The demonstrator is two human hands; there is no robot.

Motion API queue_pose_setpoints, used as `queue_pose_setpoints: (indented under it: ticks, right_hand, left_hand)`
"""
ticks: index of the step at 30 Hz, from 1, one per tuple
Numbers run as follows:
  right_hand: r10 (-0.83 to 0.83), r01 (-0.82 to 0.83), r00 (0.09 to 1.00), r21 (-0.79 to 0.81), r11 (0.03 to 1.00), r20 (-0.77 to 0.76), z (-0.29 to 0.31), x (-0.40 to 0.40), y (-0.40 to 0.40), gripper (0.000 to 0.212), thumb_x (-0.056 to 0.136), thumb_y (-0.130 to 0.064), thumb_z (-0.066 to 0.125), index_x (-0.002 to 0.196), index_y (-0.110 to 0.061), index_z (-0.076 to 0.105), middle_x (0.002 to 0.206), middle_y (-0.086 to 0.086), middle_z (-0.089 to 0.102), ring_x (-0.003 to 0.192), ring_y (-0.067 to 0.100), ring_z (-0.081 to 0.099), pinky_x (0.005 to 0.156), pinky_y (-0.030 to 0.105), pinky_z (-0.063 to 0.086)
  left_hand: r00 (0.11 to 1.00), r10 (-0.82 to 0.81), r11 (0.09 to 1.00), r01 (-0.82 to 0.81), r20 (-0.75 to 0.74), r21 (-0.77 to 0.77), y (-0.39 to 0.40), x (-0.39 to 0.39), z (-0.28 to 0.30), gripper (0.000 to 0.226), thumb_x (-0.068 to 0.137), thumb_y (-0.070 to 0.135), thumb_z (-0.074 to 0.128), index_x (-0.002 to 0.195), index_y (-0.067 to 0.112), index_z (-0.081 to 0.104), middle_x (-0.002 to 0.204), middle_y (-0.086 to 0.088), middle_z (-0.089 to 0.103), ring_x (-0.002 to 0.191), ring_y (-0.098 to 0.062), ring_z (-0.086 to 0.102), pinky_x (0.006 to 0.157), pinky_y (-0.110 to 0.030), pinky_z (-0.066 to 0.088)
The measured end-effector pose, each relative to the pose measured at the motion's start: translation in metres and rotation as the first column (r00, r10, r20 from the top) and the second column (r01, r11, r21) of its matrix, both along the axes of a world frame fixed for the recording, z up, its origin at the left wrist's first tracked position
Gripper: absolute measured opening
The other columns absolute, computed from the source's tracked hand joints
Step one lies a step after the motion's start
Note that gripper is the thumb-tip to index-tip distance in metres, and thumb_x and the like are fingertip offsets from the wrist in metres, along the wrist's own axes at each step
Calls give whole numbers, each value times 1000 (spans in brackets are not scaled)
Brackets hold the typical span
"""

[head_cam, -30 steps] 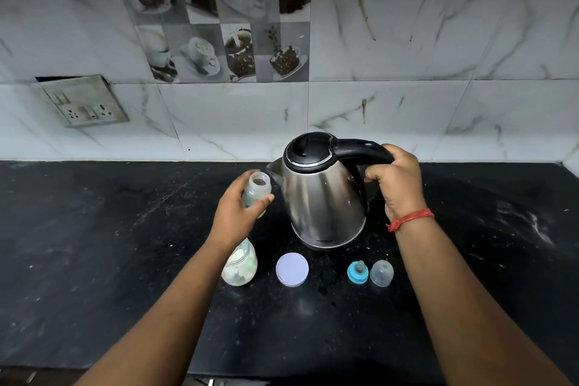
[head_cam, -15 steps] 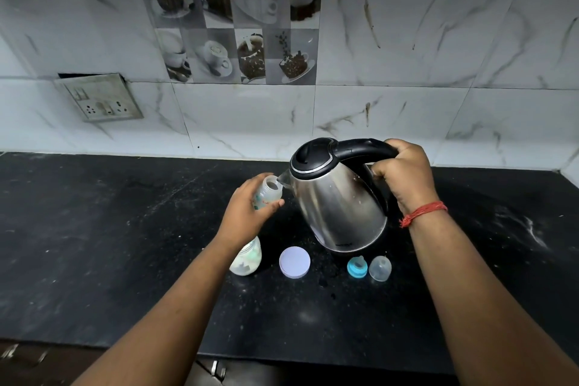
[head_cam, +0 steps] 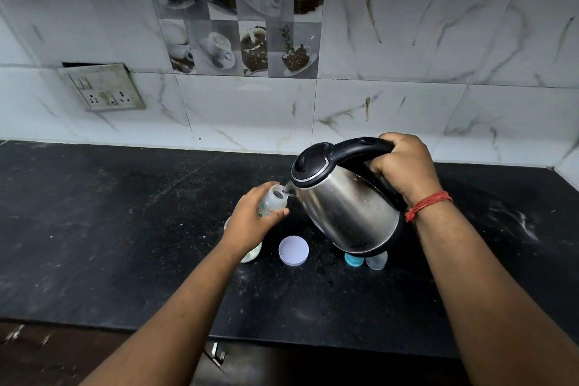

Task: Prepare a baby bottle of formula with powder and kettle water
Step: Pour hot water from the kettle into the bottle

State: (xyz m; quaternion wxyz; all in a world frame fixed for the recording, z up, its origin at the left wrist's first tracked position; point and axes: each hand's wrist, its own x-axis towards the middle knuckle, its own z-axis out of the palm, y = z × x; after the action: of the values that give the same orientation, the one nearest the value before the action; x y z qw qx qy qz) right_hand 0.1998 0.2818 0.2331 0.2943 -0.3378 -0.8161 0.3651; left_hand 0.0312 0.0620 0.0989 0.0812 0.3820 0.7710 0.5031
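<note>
A: Head view, only cam. Step in hand = the water pour, I'd say. Right hand (head_cam: 404, 166) wrapped tight round the black handle of the kettle (head_cam: 346, 207), which is lifted and tipped left, spout right at the mouth of the baby bottle (head_cam: 272, 201).

B: Bottle where?

A: Off the counter (head_cam: 109, 229), held in left hand (head_cam: 250, 222), fingers and thumb curled round its body, neck up, tilted slightly toward the spout. Can't tell if water runs yet; no stream visible.

B: Powder?

A: Jar (head_cam: 250, 255) w/ pale contents, mostly hidden behind left wrist. White lid (head_cam: 293, 251) flat beside it. Teal teat ring (head_cam: 354, 260) and clear cap (head_cam: 377, 261) sit just below the kettle's base.

B: Next move?

A: Judgement: slow tilt, spout kept over the narrow mouth, bottle steady; stop at fill level. Narrow neck, so spill risk onto fingers. After that, ring and cap go on.
</note>
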Motion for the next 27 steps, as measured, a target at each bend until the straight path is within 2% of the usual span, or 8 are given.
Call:
queue_pose_setpoints:
  ticks: [7, 11, 16, 19, 27]
  right_hand:
    - [25, -29, 998, 71, 997, 59, 6, 4, -2, 21, 52, -7, 61, 68, -20, 60, 40, -9, 45, 50, 23, 45, 53, 29, 37]
    - [14, -26, 994, 106, 994, 104, 13, 4, -3, 15, 58, -3, 64, 63, -15, 58, 39, -10, 46, 49, 23, 46, 54, 28, 36]
    - [12, -28, 993, 134, 991, 116, 19, 6, -5, 16, 58, -2, 64, 60, -16, 57, 40, -7, 45, 53, 23, 46, 55, 29, 37]
    - [20, -37, 992, 135, 990, 126, 23, 6, -7, 17, 59, -1, 64, 60, -16, 55, 38, -12, 45, 51, 22, 45, 54, 29, 36]
    - [37, -52, 991, 115, 992, 127, 29, 6, -10, 21, 58, 1, 63, 57, -19, 56, 37, -10, 45, 48, 22, 45, 54, 28, 36]
  left_hand:
    - [1000, -2, 1000, 2, 11, -17, -2, 6, -2, 51, 84, 27, 83, 130, 31, 63, 123, 11, 67, 116, -12, 62, 104, -42, 50]
    - [1000, -5, 1000, 5, 12, -12, -2, 10, -1, 50, 84, 25, 83, 131, 28, 64, 125, 12, 67, 117, -9, 62, 105, -37, 49]
    - [1000, -15, 1000, 15, 17, 0, -2, 14, 1, 49, 84, 23, 84, 129, 29, 64, 124, 12, 68, 116, -7, 62, 103, -34, 49]
    - [1000, -16, 1000, 16, 23, 4, -3, 14, 2, 49, 84, 24, 83, 129, 29, 64, 123, 13, 68, 116, -6, 62, 103, -34, 49]
    - [999, -23, 1000, 23, 36, 9, -4, 14, 2, 50, 84, 25, 84, 130, 29, 63, 123, 13, 68, 116, -7, 62, 103, -36, 50]
